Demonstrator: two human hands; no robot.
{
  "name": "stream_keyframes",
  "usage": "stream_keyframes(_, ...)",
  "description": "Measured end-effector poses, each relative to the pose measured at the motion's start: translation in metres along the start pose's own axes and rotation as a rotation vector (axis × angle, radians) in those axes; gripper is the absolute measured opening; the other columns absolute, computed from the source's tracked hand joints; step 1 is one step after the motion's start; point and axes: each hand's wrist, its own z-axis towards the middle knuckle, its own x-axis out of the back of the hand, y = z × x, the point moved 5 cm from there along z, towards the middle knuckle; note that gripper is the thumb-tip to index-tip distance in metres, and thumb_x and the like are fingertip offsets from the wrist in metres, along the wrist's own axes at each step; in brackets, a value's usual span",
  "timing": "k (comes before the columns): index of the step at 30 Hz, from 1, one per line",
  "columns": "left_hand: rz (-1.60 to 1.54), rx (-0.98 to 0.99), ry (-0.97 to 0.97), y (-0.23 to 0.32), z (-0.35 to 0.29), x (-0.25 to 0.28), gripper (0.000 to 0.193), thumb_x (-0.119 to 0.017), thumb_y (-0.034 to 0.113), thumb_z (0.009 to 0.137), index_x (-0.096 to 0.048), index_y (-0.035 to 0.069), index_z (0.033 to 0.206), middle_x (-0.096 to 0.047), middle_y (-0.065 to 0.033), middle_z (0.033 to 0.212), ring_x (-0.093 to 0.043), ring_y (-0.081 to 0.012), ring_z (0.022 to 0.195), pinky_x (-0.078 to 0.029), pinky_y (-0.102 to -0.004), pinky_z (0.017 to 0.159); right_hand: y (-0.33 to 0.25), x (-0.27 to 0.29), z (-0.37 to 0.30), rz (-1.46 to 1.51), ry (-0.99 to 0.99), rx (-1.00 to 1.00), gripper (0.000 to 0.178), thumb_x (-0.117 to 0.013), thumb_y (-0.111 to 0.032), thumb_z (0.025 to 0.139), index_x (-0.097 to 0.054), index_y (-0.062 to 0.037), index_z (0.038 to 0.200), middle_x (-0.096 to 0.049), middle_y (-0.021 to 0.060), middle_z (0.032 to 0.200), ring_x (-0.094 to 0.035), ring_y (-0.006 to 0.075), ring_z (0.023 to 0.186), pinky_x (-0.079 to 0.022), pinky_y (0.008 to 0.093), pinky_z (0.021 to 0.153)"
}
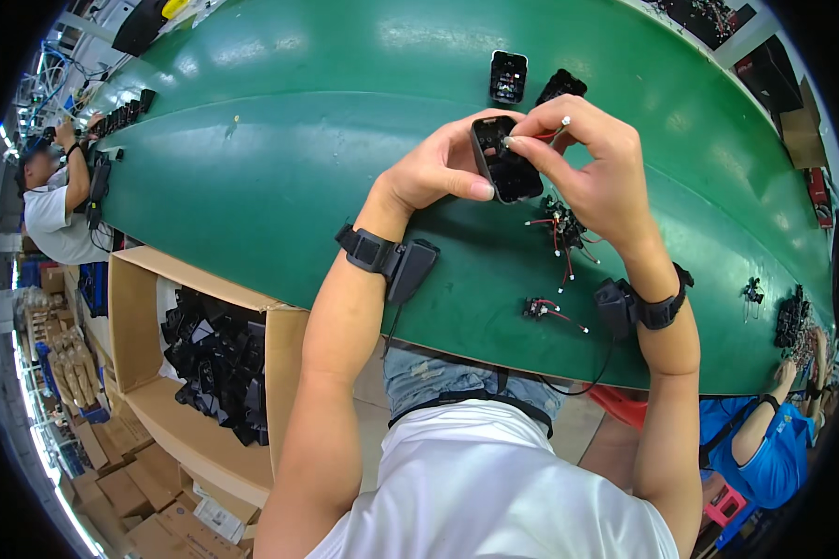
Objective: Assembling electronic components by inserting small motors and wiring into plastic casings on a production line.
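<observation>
My left hand (435, 166) is closed round the side of a black plastic housing (511, 179), an open shell tilted so its hollow inside shows. Over that shell, my right hand (587, 154) pinches a small part with a red wire and a white plug (565, 121); the part itself is mostly covered by my fingers. Just beyond my hands lie two more black housings, one upright (508, 76) and one partly hidden (562, 86). Beneath my right hand is a heap of small black parts with red wires (561, 224). A single wired part (537, 307) lies nearer the table edge.
A cardboard box (191, 401) full of black plastic pieces stands left of me, against the green table (298, 177). One co-worker (61, 200) sits at the far left, another in blue (764, 447) at the right. More black parts (792, 317) lie near the right one.
</observation>
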Motion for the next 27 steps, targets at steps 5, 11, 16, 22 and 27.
stream_keyframes(5, -0.001, 0.000, -0.025, 0.001, 0.002, -0.003, 0.083, -0.078, 0.003, 0.063, -0.040, 0.000, 0.136, -0.055, -0.0071, 0.124, -0.052, -0.0185, 0.116, -0.038, -0.0349, 0.103, -0.008, 0.003, 0.001, -0.114, 0.047, 0.106, 0.010, -0.073, -0.004, 0.074, -0.065, -0.0031, 0.080, -0.063, 0.0059, 0.075, -0.060, 0.0197, 0.069, -0.049, 0.0293, 0.057)
stream_keyframes(11, -0.040, 0.032, -0.034, -0.008, -0.005, -0.002, 0.081, -0.077, 0.003, 0.066, -0.040, 0.000, 0.138, -0.054, -0.0056, 0.126, -0.051, -0.0181, 0.117, -0.037, -0.0350, 0.105, -0.010, -0.004, -0.005, -0.252, 0.005, 0.230, 0.014, -0.073, -0.003, 0.070, -0.064, -0.0047, 0.081, -0.063, 0.0062, 0.080, -0.060, 0.0249, 0.075, -0.051, 0.0344, 0.065)
stream_keyframes(16, -0.021, 0.032, -0.026, -0.002, -0.005, -0.004, 0.077, -0.075, 0.005, 0.069, -0.041, 0.000, 0.138, -0.054, -0.0058, 0.126, -0.052, -0.0173, 0.115, -0.039, -0.0342, 0.102, -0.010, -0.005, -0.003, -0.251, -0.061, 0.136, 0.012, -0.072, -0.005, 0.072, -0.063, -0.0049, 0.081, -0.060, 0.0060, 0.078, -0.058, 0.0249, 0.073, -0.048, 0.0349, 0.062)
stream_keyframes(22, 0.028, 0.029, -0.021, -0.007, 0.001, -0.005, 0.071, -0.074, 0.010, 0.074, -0.042, 0.002, 0.137, -0.058, -0.0035, 0.117, -0.055, -0.0115, 0.105, -0.044, -0.0290, 0.094, -0.018, -0.002, -0.003, -0.409, -0.106, 0.158, 0.011, -0.068, -0.003, 0.074, -0.060, -0.0045, 0.081, -0.057, 0.0065, 0.079, -0.054, 0.0258, 0.072, -0.046, 0.0356, 0.063)
stream_keyframes(27, 0.105, 0.069, -0.052, -0.008, 0.002, -0.010, 0.065, -0.073, 0.013, 0.079, -0.044, 0.003, 0.136, -0.058, -0.0021, 0.110, -0.055, -0.0095, 0.096, -0.047, -0.0263, 0.085, -0.023, -0.012, -0.011, -0.551, -0.167, 0.164, 0.011, -0.067, -0.001, 0.073, -0.058, -0.0041, 0.079, -0.054, 0.0070, 0.079, -0.053, 0.0257, 0.072, -0.045, 0.0366, 0.062)
